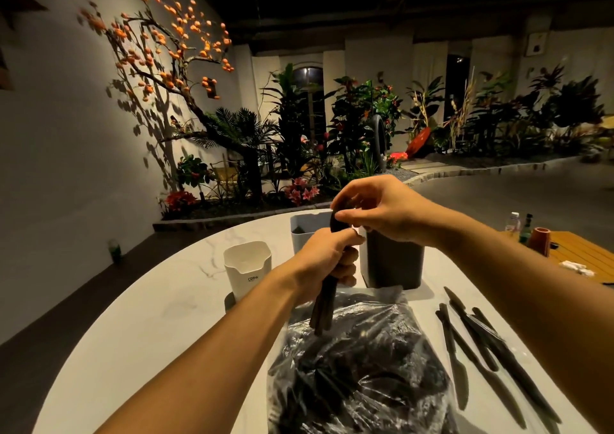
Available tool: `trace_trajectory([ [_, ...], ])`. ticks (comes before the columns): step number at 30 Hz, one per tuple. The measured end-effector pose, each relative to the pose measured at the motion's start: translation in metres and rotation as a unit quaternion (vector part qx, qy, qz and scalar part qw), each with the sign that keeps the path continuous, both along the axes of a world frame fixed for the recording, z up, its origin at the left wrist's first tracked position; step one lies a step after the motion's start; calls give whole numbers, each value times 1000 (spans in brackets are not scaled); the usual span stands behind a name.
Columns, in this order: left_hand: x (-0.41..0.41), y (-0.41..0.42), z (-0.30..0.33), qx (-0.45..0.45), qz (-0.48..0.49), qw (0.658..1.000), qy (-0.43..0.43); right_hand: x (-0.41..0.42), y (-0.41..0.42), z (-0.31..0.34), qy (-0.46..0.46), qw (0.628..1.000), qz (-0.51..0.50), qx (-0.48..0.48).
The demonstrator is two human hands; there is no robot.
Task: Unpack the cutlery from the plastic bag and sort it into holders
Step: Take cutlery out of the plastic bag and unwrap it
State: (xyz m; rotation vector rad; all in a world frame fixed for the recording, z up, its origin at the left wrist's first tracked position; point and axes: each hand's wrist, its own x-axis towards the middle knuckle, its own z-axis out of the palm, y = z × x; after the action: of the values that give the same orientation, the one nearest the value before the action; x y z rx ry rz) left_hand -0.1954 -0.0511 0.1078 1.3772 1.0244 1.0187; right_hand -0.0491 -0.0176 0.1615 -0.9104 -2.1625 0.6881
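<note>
My left hand [329, 257] grips a bundle of black plastic cutlery [323, 310] upright above the clear plastic bag [358, 367], handles pointing down. My right hand [375, 211] pinches the top end of that bundle with thumb and fingers. The bag lies on the white marble table [159, 300] and is full of black cutlery. Three holders stand behind it: a white one [247, 267] at the left, a white one [304, 234] partly hidden by my hands, and a dark one [395, 264] at the right. Several black knives [478, 344] lie loose on the table at the right.
A wooden table [578, 254] at the far right carries bottles and a brown cup [540, 241]. Plants and a tree with orange fruit line the wall beyond. The floor drops away past the table's rounded left edge.
</note>
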Motion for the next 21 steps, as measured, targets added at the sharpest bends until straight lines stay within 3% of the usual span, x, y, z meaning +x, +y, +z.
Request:
trace_trajectory([
  [6, -15, 19, 12, 47, 10, 998, 38, -11, 16, 18, -14, 999, 32, 20],
  [11, -26, 47, 38, 159, 80, 983, 45, -24, 40, 43, 2, 994, 4, 112],
  [16, -52, 83, 47, 176, 205, 962, -39, -31, 81, 59, 66, 976, -80, 194],
  [21, -59, 112, 21, 156, 230, 960, 26, -55, 112, 27, -41, 976, -88, 195],
])
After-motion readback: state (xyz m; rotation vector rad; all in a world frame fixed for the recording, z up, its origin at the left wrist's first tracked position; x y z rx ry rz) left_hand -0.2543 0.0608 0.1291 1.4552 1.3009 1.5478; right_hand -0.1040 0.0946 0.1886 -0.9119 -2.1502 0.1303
